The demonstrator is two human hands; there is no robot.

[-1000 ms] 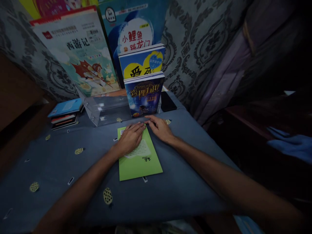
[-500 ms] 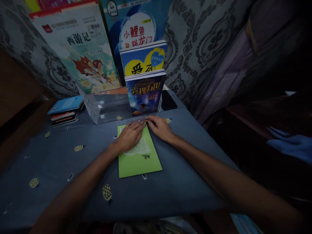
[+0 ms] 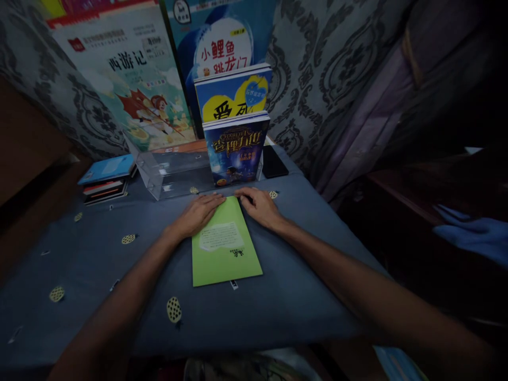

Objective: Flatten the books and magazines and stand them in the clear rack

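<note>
Head view: flat, bright green paperback book (image 3: 226,267) lies on the table (image 3: 87,264), which is covered in dark grey-blue cloth with small yellow pineapple prints. Book is roughly in front of the person, a pale text panel and a small black logo on the upward side, one short edge toward the person.

Left hand (image 3: 197,214): palm down over the book's far left corner, fingers together, pointing at the far edge. Grip released, resting on the cover, not wrapped round anything.

Right hand (image 3: 260,207): on the table just beside the book's far right corner, fingers slightly bent, thumb near the index finger. Grip loose, nothing in it. Can't tell if the fingertips touch the book edge.

Beyond the hands: clear plastic rack (image 3: 153,180). At its right end stands a dark blue book with gold lettering (image 3: 236,151), a blue book with a yellow shape (image 3: 204,103) behind it, partly covered. Further back, two larger upright books: white-and-teal book with red top strip (image 3: 115,79) on the left, blue book with white bubble (image 3: 226,47) on the right.

Left of the rack: small book stack with light blue top cover (image 3: 108,172). Right: flat black rectangular slab (image 3: 275,162).
</note>
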